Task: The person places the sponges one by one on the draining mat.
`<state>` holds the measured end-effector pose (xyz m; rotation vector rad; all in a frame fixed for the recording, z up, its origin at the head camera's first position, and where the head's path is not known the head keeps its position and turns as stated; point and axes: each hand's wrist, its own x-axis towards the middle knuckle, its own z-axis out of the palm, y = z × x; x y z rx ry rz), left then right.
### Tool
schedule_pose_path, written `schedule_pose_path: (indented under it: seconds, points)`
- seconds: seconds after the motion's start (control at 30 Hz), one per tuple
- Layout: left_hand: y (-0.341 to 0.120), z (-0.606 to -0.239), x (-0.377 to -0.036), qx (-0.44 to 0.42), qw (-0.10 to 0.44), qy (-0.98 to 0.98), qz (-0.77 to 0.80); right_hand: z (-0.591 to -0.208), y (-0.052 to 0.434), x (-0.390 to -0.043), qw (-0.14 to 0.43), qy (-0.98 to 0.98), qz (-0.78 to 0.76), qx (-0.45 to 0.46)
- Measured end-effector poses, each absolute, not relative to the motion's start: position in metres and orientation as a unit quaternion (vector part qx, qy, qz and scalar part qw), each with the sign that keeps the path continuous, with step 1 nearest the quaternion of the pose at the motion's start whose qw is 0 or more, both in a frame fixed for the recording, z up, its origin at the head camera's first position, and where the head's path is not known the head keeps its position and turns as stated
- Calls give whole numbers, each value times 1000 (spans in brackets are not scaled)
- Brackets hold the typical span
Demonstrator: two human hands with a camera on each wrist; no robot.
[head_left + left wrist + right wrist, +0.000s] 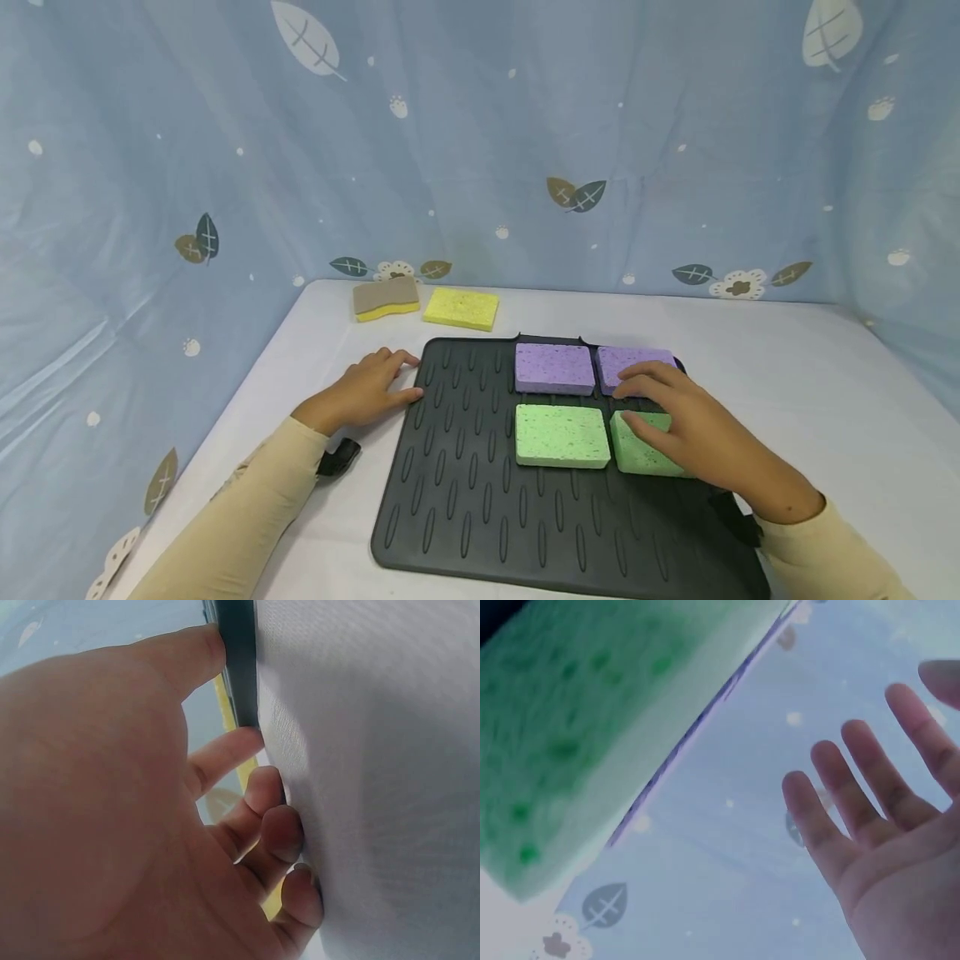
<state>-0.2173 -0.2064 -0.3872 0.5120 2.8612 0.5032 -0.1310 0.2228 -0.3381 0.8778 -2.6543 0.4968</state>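
Note:
My left hand (367, 387) rests at the left edge of a dark grey ribbed mat (465, 500), thumb and index fingertip right at its rim. In the left wrist view the fingers of my left hand (135, 787) are loosely bent, with nothing held. My right hand (675, 421) hovers over the right green sponge (637, 446), hiding part of it and of the right purple sponge (618, 360). Its fingers are spread and hold nothing, as the right wrist view of the hand (900, 832) confirms. Left of it lie another green sponge (562, 437) and another purple sponge (553, 368).
Behind the mat, on the white table (795, 375), lie a yellow sponge (461, 308) and a grey-topped yellow sponge (386, 297). A blue patterned curtain (480, 125) hangs along the back and sides.

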Motion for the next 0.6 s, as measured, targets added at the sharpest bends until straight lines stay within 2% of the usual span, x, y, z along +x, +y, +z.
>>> schedule_pose_path:
  seconds: [0.1,0.33,0.6]
  points:
    - [-206,-387,-217,172,95,966,169,-337,229,-136,183,-918,186,300]
    - [-207,-388,-218,173,95,965,171,-335,246,-146,210,-923,217,238]
    - [-207,-390,-219,177,95,964,173,-338,268,-157,178,-937,254,161]
